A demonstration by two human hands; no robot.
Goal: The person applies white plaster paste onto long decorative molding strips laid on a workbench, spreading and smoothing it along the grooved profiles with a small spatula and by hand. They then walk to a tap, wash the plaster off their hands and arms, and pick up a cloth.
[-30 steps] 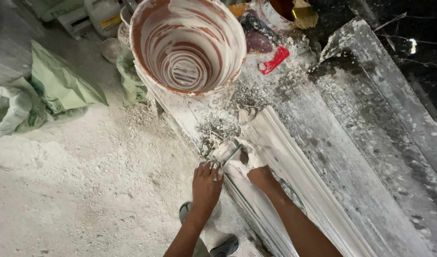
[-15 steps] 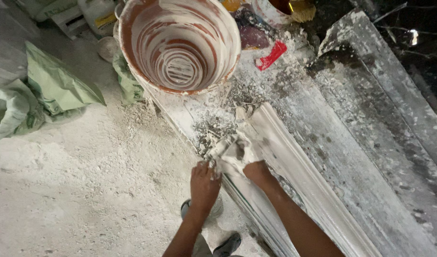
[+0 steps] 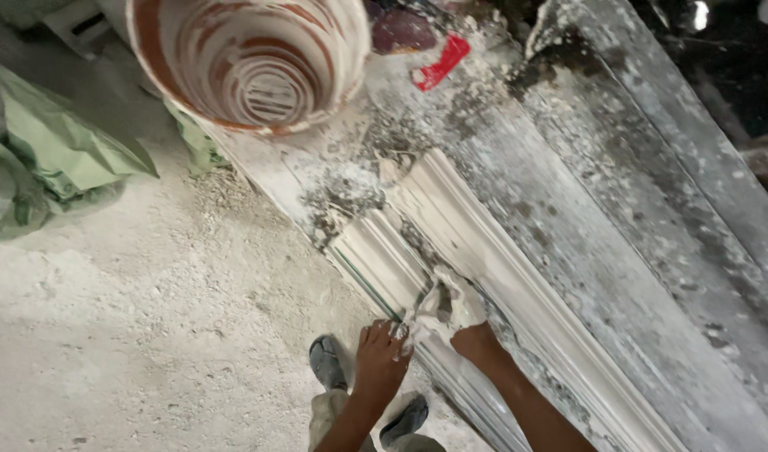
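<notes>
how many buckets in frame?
1. A white bucket smeared with red-brown rings stands at the top left, at the far end of the plaster-caked bench, up from both hands. Its top is cut off by the frame edge; others may be out of view.

A plaster-streaked bucket [image 3: 250, 63], green sacks [image 3: 62, 151] and a red tool [image 3: 441, 63].

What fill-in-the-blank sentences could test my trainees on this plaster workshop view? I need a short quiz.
1. Both hands, the left hand and the right hand, work on a long white plaster ____ lying on the bench.
2. The bucket stands at the bench's far end, its inside streaked white and ____.
3. Beside the bucket lies a small ____ plastic piece.
4. Green ____ lie on the dusty floor.

Missing: moulding; reddish-brown; red; sacks
</notes>
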